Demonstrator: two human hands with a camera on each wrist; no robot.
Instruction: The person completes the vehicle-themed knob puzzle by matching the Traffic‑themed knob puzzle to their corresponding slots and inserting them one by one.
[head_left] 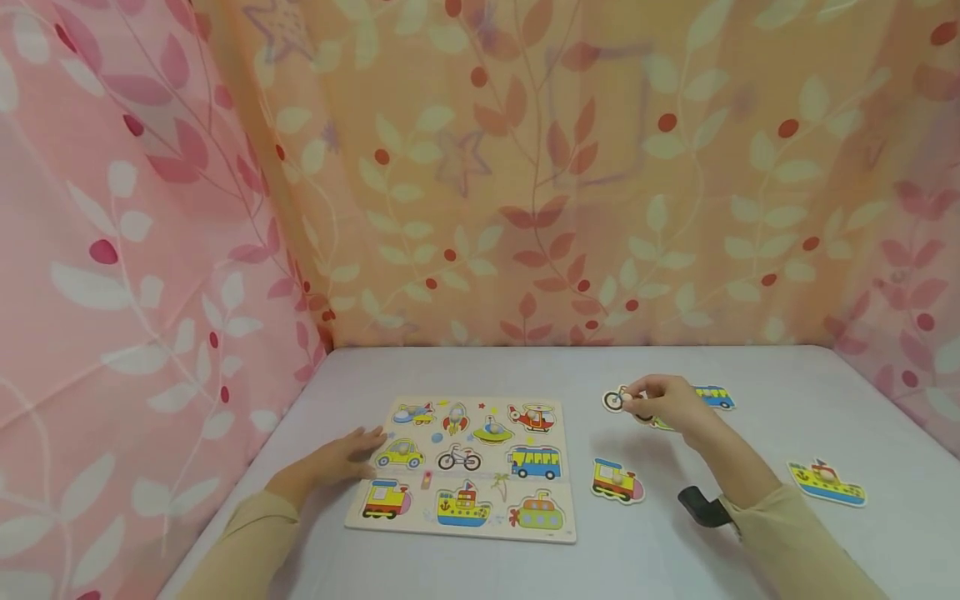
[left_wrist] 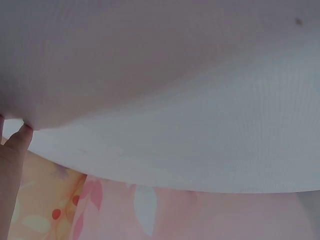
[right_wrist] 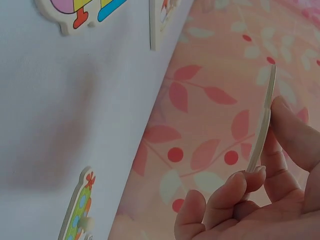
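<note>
My right hand (head_left: 663, 404) pinches a bicycle puzzle piece (head_left: 615, 400) over the back right of the table. In the right wrist view that thin wooden piece (right_wrist: 261, 130) is seen edge-on, gripped between thumb and fingers and clear of the table. Behind the hand lie a bus piece (head_left: 720, 397) and a partly hidden green submarine piece (head_left: 660, 424). My left hand (head_left: 337, 461) rests with extended fingers at the left edge of the wooden puzzle board (head_left: 480, 536). Knobbed plane, rocket, flying saucer, helicopter and car pieces sit in the board; its bicycle picture (head_left: 459, 458) is uncovered.
A train piece (head_left: 617, 482) lies just right of the board, and a ship piece (head_left: 827, 483) is farther right beyond the forearm. A black wrist device (head_left: 705, 507) hangs by the right sleeve. Floral curtains (head_left: 525, 208) stand behind and beside the white table.
</note>
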